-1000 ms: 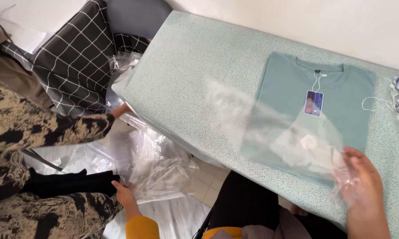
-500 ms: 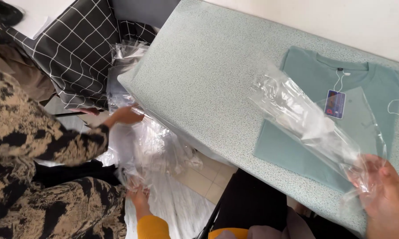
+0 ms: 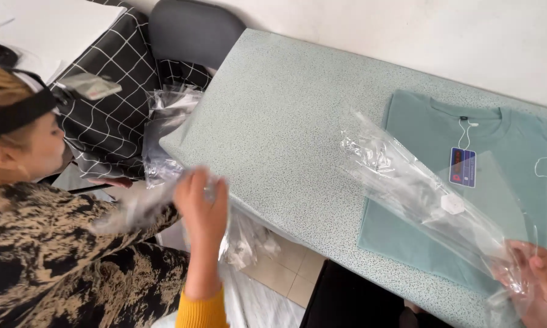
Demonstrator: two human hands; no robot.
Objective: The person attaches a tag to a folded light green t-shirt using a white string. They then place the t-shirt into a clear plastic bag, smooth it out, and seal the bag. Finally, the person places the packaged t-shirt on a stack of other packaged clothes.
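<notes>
Head view, looking down on one speckled pale-green table [image 3: 273, 121]. One folded teal T-shirt [image 3: 431, 237] lying flat on the table's right part, carrying one blue hang tag [image 3: 462, 167] on a white string below the neckline. One clear plastic bag [image 3: 419, 188], crumpled and stretched slantwise over the shirt, lower end pinched in the right hand [image 3: 540, 285] at the bottom right corner, fingers closed on the film. Left hand [image 3: 201, 203], in one yellow sleeve [image 3: 199, 307], raised off the table's left edge, blurred, fingers curled around a second piece of clear film [image 3: 143, 203]; firmness of that grip impossible to tell from the blur. Hands well apart, one at each side of the table. One heap of further clear bags [image 3: 167, 130] beside the table's left edge, count not readable. One other person in a brown patterned top [image 3: 61, 255] at lower left, wearing one black headband [image 3: 12, 115]. One black-and-white checked fabric [image 3: 118, 103] behind the heap.
</notes>
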